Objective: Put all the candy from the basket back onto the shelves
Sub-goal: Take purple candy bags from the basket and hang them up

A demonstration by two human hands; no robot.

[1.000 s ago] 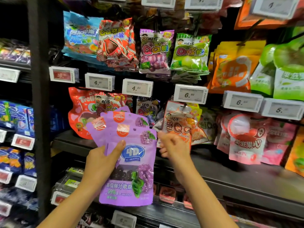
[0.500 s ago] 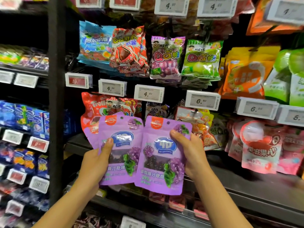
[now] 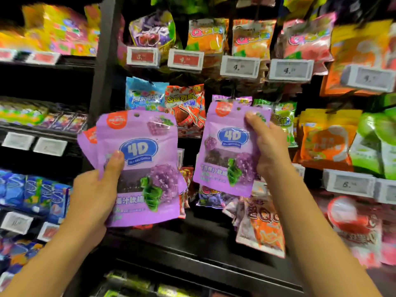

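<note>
As hands (image 3: 90, 196) (image 3: 271, 146) grip, purple pouches (image 3: 139, 168) (image 3: 229, 146) upright, tops up

Three purple 4D candy bags (image 3: 137, 168) showing, two hands, four price tags along the top rail (image 3: 240, 66).

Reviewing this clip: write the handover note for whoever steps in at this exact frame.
Left hand: grips a fanned stack of purple 4D grape pouches, at least two, thumb on the front one.
Right hand: holds a single purple 4D pouch by its right edge, raised before the hanging candy.
Done: none of these pouches is hung yet.
Left: find their peg, hang all. The basket is out of view, so what remains in it is unknown.
</note>
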